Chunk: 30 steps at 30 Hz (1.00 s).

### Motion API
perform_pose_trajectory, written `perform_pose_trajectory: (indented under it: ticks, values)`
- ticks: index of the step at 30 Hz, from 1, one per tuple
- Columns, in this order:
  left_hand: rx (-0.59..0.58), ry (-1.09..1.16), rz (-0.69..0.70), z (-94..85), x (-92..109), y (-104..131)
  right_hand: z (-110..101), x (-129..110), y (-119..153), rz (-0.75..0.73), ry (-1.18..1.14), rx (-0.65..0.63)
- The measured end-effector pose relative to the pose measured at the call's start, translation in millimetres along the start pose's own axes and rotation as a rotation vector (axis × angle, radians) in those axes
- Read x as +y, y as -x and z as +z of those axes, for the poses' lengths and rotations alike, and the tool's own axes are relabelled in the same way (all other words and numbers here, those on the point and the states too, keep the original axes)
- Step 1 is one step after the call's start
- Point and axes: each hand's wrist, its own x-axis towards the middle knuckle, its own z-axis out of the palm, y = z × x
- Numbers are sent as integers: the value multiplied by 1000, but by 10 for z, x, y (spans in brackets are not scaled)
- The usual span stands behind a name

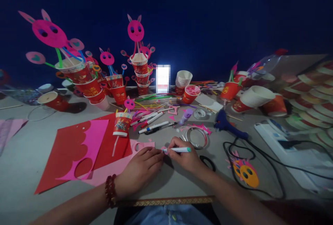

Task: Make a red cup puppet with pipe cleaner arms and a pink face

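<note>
My right hand (183, 154) is closed around a white marker with a teal end (184, 149), its tip pointing left. Under the tip lies a small pink paper piece (163, 148). My left hand (142, 166), with a beaded bracelet on its wrist, rests palm down on the table, its fingertips at that small piece. Its fingers lie close together and partly over a light pink sheet (114, 171). To the left are a red sheet (59, 148) and a bright pink sheet with cut-outs (97, 135).
Decorated paper cups (122, 124) stand behind my hands. Markers (153, 128), a glue stick (186, 115) and a tape ring (196, 138) lie behind too. On the right are a blue glue gun (229, 126), looping black cable, a power strip (283, 155) and orange-pink cut-outs (248, 174).
</note>
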Motion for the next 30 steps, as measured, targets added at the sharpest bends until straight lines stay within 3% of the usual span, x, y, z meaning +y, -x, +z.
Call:
perform_pose_trajectory:
  ticks: [30]
  values:
    - [-4, 1, -6, 13, 1, 5, 2, 14, 2, 13, -18, 10]
